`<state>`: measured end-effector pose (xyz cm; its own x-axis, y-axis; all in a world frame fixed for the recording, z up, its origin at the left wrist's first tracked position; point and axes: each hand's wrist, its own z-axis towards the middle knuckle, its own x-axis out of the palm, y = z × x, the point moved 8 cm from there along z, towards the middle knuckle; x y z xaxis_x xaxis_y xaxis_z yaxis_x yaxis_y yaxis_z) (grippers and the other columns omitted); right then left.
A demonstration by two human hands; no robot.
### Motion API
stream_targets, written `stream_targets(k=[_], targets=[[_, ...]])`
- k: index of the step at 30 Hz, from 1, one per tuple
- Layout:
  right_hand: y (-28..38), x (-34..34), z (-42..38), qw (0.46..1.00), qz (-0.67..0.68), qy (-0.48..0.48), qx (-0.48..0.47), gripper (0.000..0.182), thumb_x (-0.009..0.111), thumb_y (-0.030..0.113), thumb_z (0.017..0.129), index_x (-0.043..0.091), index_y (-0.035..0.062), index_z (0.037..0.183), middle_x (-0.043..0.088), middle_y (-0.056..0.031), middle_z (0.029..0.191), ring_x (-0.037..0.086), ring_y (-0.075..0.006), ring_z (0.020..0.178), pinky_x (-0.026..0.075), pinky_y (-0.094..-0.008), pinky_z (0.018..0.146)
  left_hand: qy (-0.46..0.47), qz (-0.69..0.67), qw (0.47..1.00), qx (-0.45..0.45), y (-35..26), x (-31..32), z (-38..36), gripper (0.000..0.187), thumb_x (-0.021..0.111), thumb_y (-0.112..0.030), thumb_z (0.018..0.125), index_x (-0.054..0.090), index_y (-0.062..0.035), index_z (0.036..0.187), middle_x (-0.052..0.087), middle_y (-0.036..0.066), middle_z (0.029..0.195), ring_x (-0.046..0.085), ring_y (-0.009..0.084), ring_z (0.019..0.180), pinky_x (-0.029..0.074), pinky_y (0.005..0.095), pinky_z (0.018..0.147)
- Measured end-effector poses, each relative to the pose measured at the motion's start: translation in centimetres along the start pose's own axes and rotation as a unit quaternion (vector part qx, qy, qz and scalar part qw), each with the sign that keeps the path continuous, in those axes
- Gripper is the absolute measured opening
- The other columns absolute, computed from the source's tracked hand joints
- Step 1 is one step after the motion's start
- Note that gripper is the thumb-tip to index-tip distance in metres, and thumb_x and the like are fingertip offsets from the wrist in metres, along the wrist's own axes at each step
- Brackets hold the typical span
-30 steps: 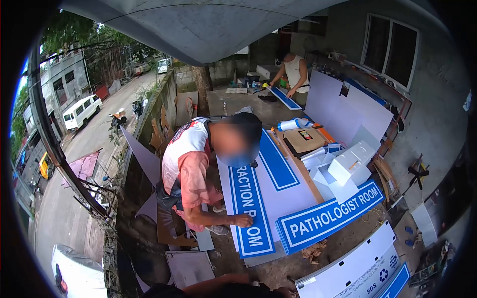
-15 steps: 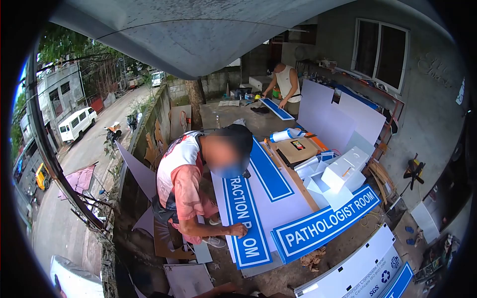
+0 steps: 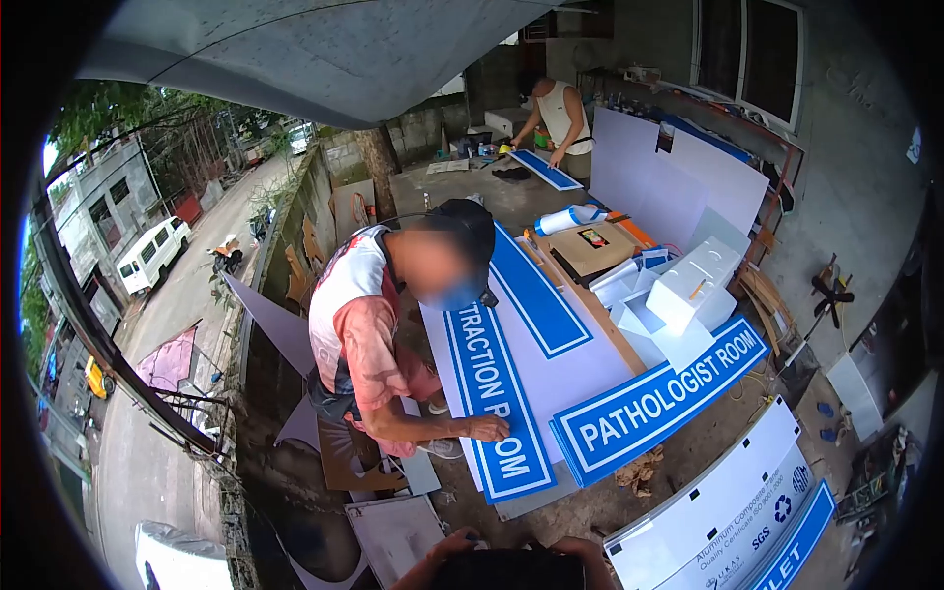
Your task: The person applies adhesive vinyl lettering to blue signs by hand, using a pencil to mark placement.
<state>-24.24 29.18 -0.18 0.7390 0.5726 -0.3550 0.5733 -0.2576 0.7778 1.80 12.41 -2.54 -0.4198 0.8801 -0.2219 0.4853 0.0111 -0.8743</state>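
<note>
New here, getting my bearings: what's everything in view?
Near worker: one, pink and white, centre
Far worker: one, white top, back
Half-covered sign: one, blue, under near worker
PATHOLOGIST ROOM sign: one visible, blue, near right
Wordless panel: one, blue, centre
Far panel: one, blue, beside far worker
Boxlike piece: one, white, centre right
Printed panel: one, white, lower right
Van: one, white, street
Canopy: one, grey, overhead
Clutter: uncounted, mixed, throughout
Dark object: one, black, bottom centre
Left hand: one, dim, bottom
Right hand: one, dim, bottom
</note>
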Motion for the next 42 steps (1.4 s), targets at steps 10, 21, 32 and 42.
stream_targets(k=[10, 21, 32, 42], targets=[[-2.2, -9.8, -16.8, 0.718, 0.237, -0.641, 0.131, 0.02, 0.065, 0.01, 0.086, 0.07, -0.0027, 0.101, 0.072, -0.0133, 0.09, 0.069, -0.0202, 0.086, 0.052, -0.0316, 0.077, -0.282, 0.009, 0.932, -0.227, 2.0, -4.7, -4.8, 0.033, 0.058, -0.033, 0.093, 0.069, -0.0021, 0.1, 0.072, 0.017, 0.084, 0.07, 0.0313, 0.085, 0.055, 0.042, 0.072], [-12.6, -4.7, -29.3, 0.512, -0.026, -0.621, 0.592, 0.069, 0.037, 0.047, 0.102, 0.024, 0.0023, 0.152, 0.024, -0.023, 0.157, 0.021, -0.0411, 0.145, 0.026, -0.052, 0.113, -0.227, 0.291, 0.833, -0.412, -6.5, -5.3, -6.4, 0.068, 0.054, -0.07, 0.082, 0.075, -0.0073, 0.1, 0.071, 0.02, 0.105, 0.067, 0.0363, 0.103, 0.051, 0.046, 0.09], [-12.4, -4.6, -29.2, 0.475, -0.068, -0.619, 0.622, 0.067, 0.034, 0.049, 0.102, 0.028, 0.0047, 0.152, 0.028, -0.0177, 0.157, 0.027, -0.0338, 0.145, 0.028, -0.0463, 0.115, -0.285, 0.301, 0.829, -0.376, -13.0, -4.4, -6.5, 0.053, 0.05, -0.052, 0.088, 0.074, -0.0051, 0.096, 0.07, 0.024, 0.098, 0.066, 0.0434, 0.096, 0.05, 0.0496, 0.089], [-12.0, -4.7, -29.3, 0.461, -0.077, -0.648, 0.601, 0.067, 0.034, 0.052, 0.101, 0.029, 0.0072, 0.152, 0.029, -0.017, 0.157, 0.027, -0.0336, 0.145, 0.028, -0.0484, 0.114, -0.133, 0.457, 0.856, -0.201, -4.8, -1.9, -3.7, 0.035, 0.043, -0.027, 0.096, 0.069, -0.0053, 0.104, 0.069, 0.022, 0.102, 0.065, 0.0407, 0.098, 0.053, 0.049, 0.083]])
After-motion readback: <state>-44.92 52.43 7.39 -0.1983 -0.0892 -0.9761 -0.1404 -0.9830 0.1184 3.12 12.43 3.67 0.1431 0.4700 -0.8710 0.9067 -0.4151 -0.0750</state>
